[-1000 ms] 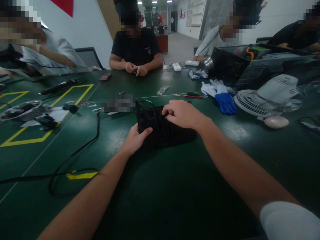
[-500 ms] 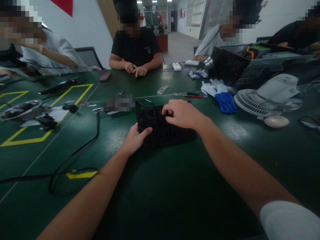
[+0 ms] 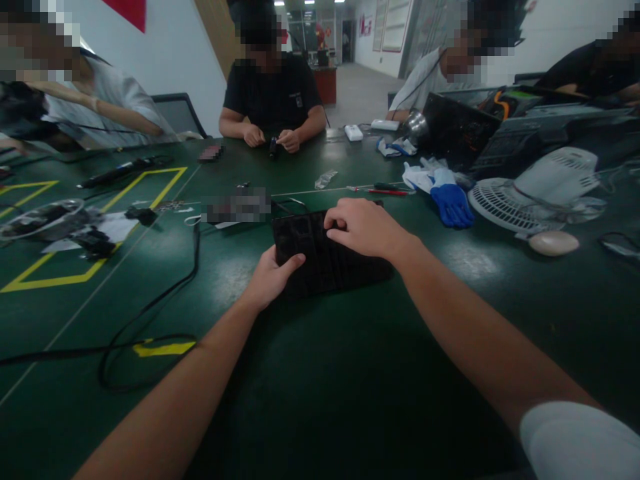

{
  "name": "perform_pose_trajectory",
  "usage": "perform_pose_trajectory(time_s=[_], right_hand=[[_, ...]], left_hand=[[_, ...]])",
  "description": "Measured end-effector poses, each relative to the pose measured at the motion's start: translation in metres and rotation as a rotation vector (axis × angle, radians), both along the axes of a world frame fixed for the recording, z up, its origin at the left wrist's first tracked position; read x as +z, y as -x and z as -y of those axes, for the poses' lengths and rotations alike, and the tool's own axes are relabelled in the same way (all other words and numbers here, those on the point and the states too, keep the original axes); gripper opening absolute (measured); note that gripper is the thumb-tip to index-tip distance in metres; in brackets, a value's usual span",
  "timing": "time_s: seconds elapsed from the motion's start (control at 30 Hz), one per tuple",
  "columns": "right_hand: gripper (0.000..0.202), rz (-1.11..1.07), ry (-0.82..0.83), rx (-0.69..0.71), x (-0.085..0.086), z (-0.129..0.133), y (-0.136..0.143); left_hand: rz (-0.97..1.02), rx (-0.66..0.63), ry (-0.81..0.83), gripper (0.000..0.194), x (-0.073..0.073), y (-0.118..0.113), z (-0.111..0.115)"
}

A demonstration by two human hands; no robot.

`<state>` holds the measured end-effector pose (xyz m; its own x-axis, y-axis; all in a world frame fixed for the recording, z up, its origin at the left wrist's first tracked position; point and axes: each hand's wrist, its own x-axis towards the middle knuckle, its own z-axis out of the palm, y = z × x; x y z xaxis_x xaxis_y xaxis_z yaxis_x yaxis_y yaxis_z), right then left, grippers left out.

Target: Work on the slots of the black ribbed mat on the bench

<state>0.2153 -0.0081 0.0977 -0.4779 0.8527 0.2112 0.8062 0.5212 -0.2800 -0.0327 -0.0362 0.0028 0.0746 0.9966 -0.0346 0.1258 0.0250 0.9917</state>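
Observation:
A flat, black, roughly rectangular panel point(image 3: 320, 267) with ridges and recessed sections is tilted above the green table in front of me. My left hand point(image 3: 274, 277) grips its left end, thumb on the face and the other fingers hidden behind. Over the panel's upper right part is my right hand point(image 3: 363, 227), its fingers curled together and close to the surface. Whatever those fingers pinch, if anything, is too small or hidden to make out. Just beyond the panel's upper left corner lies a blurred-out item point(image 3: 240, 205).
Red and dark screwdrivers point(image 3: 387, 191), blue-white gloves point(image 3: 447, 193) and a white fan part point(image 3: 530, 187) lie to the right. A black cable point(image 3: 190, 267) loops on the left of the green table point(image 3: 320, 387). Co-workers sit around, one opposite point(image 3: 273, 93).
My hands and the panel have hardly moved. Across the table, the co-worker's hands have moved apart, with a small dark object now showing between them.

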Motion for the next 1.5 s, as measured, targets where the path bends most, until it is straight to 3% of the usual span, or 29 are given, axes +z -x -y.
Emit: perform_pose_trajectory(time_s=[1.5], right_hand=[[0.027,-0.032,0.041,0.062,0.0008,-0.0047,-0.0066]], left_hand=[[0.009,0.008,0.022,0.056,0.0015,-0.0008,-0.0003]])
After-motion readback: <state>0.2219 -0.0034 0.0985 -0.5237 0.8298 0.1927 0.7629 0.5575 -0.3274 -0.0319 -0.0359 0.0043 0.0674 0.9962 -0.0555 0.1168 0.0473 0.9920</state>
